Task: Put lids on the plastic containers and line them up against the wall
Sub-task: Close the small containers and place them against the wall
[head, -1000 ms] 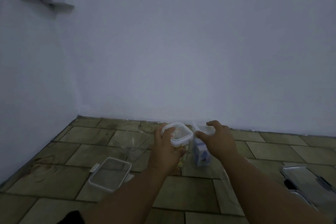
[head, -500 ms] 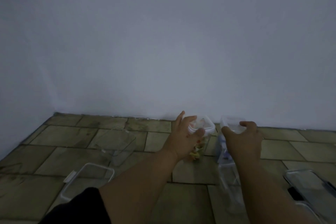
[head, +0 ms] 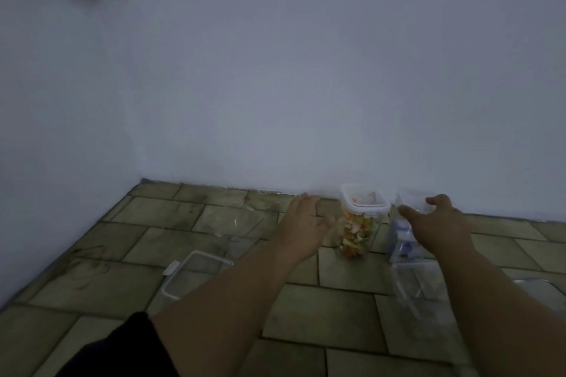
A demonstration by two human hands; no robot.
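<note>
Two lidded tubs standing by white wall (head: 306,101), centre-right: clear plastic tub of colourful pieces (head: 356,232), clear blue-labelled tub (head: 399,239). Left hand (head: 303,223) hovering beside first, fingers straight; right hand (head: 436,223) arching over second, grip unclear. White-rimmed loose lid (head: 196,272), empty clear container (head: 232,223) lying left of centre, awaiting capping.

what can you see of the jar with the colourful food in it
The jar is tall, clear plastic, holding mixed yellow, green and red pieces. A white-rimmed lid with a see-through middle sits on top. It stands upright on the tiled floor close to the wall. The left hand is open left of it; whether they touch is blurred. A second container, gripped by the right hand, stands apart on its right.
</note>
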